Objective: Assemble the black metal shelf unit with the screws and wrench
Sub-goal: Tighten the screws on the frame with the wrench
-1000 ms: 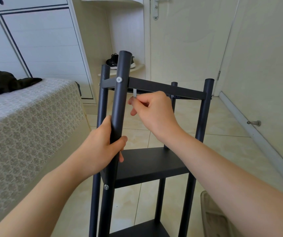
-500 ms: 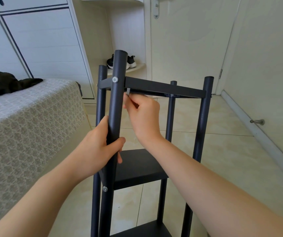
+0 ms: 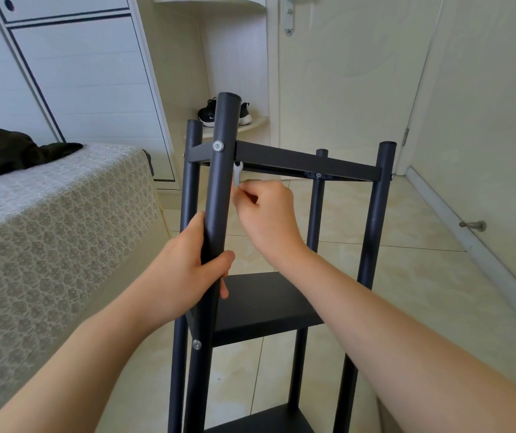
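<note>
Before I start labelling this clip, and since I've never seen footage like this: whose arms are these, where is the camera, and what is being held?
There is no machine here. A person wears one wide-angle camera on the head, looking forward and down, so both arms are the person's own. The black shelf unit stands on the tiled floor beside a bed. The left hand grips the nearest post. The right hand pinches a small silver wrench, held up just under the top rail beside that post, close to a screw.
</note>
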`<state>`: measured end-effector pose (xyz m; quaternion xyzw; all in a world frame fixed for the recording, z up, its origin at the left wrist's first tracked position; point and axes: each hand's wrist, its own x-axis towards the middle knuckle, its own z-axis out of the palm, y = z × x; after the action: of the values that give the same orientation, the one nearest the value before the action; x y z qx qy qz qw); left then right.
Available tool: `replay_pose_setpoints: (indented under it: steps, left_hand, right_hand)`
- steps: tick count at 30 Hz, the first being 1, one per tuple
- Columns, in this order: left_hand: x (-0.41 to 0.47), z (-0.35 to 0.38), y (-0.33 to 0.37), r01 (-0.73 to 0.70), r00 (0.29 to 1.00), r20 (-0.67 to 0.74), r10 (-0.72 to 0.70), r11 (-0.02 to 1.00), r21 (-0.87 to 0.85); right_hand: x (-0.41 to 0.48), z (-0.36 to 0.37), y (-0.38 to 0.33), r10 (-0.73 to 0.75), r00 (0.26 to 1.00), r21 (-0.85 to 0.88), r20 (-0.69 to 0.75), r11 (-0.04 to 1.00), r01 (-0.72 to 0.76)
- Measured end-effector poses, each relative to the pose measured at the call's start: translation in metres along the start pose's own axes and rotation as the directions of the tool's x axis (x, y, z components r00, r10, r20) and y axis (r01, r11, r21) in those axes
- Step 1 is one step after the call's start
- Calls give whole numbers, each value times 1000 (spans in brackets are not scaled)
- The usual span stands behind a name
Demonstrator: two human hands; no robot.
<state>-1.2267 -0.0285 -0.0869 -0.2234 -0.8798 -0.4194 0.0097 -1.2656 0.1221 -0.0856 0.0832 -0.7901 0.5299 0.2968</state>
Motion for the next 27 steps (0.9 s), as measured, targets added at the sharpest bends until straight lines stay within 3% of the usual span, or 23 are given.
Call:
replay_pose_setpoints:
  steps: [4, 13, 27]
  left_hand:
    - [-2, 1, 3, -4, 1000, 11, 4, 1000, -15]
    - [-4, 1, 9, 13, 1000, 27, -12, 1000, -28]
    - [-3, 3, 10, 1, 1000, 20, -1, 1000, -2]
  right_hand:
    - [0, -17, -5, 155, 979, -21, 134, 988, -153]
    - [0, -50, -27, 112, 971, -48, 211, 993, -104]
    - [-2, -48, -28, 39, 993, -82, 114, 996, -30]
